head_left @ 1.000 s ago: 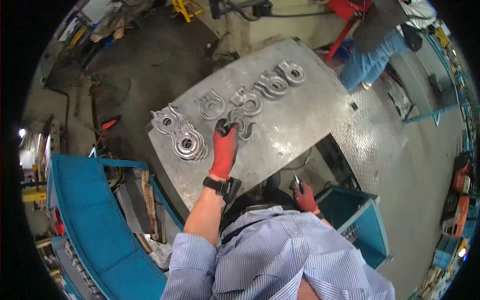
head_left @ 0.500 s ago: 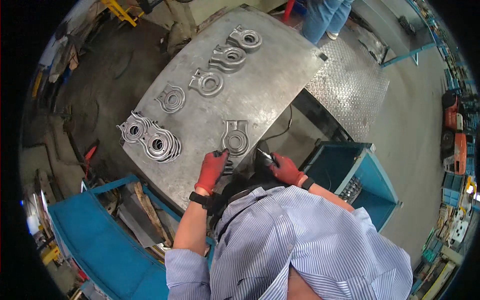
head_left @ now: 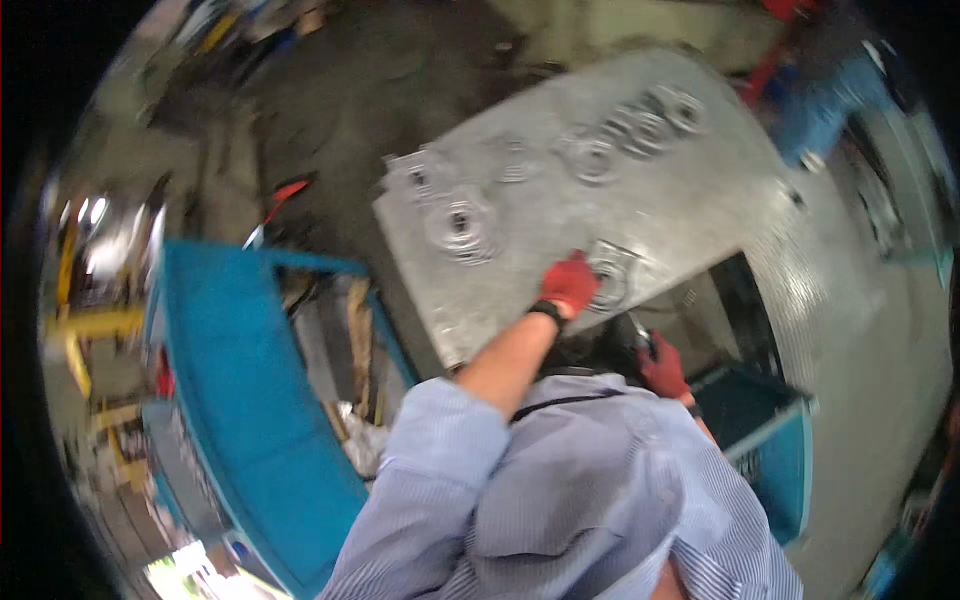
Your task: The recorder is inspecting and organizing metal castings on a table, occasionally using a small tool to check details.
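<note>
My left hand (head_left: 570, 283), in a red and black glove, is at the left edge of a single flat metal casting (head_left: 612, 272) with a ringed round centre and a squared end. Motion smears its fingers, so I cannot tell whether they grip the edge. Just off the table's near edge, my right hand (head_left: 664, 370), gloved alike, is closed around a slim silver-tipped tool (head_left: 640, 328); its exact kind is too blurred to name. A dark shape beside the tool lies partly hidden.
Several similar castings (head_left: 597, 157) lie across the metal table (head_left: 530, 235), with a stack (head_left: 462, 225) at its left. A blue bin (head_left: 785, 460) stands right, a blue metal frame (head_left: 250, 390) left. Another person's jeans (head_left: 830, 110) show beyond the far right corner.
The view has swung left, so table and parts sit further right and blur. My left hand has moved up along the casting's left side. My right hand still holds the tool.
</note>
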{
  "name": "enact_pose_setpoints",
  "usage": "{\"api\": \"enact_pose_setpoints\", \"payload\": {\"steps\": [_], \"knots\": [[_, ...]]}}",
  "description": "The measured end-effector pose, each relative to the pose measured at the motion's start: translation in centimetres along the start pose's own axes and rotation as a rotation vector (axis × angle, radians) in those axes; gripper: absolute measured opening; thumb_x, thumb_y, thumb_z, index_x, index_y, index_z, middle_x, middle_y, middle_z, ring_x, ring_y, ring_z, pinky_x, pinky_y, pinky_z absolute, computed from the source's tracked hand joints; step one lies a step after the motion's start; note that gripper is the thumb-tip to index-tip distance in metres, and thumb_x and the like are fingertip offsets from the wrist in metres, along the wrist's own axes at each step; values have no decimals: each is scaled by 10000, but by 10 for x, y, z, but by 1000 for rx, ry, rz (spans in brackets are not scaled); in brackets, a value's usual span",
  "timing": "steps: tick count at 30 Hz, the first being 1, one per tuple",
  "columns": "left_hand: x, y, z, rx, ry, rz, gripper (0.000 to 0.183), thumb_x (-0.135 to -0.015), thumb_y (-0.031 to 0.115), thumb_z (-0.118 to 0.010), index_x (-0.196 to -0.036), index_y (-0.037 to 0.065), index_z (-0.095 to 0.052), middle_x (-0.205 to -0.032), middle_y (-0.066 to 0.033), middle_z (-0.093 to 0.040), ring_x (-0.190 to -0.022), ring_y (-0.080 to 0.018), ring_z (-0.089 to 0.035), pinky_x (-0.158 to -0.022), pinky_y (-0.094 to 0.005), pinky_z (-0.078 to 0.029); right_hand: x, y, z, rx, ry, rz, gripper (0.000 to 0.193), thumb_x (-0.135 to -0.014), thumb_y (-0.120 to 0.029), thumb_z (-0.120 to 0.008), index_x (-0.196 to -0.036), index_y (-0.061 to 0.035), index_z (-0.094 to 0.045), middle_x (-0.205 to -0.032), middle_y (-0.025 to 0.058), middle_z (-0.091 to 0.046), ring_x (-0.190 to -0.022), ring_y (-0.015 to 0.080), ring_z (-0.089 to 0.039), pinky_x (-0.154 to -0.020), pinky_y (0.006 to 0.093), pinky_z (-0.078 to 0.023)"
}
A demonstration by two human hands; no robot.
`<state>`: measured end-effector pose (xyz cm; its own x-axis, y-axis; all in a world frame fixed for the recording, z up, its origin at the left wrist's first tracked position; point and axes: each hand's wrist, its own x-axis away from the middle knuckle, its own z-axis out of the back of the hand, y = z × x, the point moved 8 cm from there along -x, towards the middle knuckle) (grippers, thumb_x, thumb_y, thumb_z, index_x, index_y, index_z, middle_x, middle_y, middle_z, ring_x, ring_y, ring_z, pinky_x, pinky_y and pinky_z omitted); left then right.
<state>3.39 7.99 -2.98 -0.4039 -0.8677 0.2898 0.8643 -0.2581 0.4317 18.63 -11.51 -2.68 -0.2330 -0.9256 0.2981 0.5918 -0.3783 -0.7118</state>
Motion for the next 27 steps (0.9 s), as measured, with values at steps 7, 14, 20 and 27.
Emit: {"api": "enact_pose_setpoints", "payload": {"steps": [7,14,20,27], "knots": [[19,-8,-19,269,18,315,593,-798,458,-608,-1063,-58,-486,-1037,-258,-590,-965,-387,-583,-823,-446,-470,-6,36,-22,-134,25,50,336,-857,-138,-542,-1160,7,-525,-844,239,-628,-722,390,-618,-638,415,-472],[15,-3,-30,-134,-62,-158,215,-822,214,-507,-933,87,-641,-908,-148,-639,-847,-329,-618,-691,-446,-502,-10,-11,5,-36,7,-2,451,-817,-268,-599,-1184,-13,-542,-1072,253,-598,-995,401,-578,-858,433,-463],[8,-21,-3,142,-13,246,550,-767,449,-643,-1023,-27,-545,-1026,-256,-604,-991,-420,-565,-846,-474,-448,-16,-11,-4,103,-15,40,443,-806,-269,-580,-1163,-10,-533,-951,237,-623,-903,400,-589,-779,464,-464],[14,-21,2,121,-8,214,533,-775,439,-642,-981,-44,-546,-987,-264,-610,-963,-420,-571,-823,-461,-454,-22,-28,-14,87,-77,-7,466,-797,-273,-584,-1177,-11,-517,-922,239,-617,-874,395,-587,-740,463,-464]]}}
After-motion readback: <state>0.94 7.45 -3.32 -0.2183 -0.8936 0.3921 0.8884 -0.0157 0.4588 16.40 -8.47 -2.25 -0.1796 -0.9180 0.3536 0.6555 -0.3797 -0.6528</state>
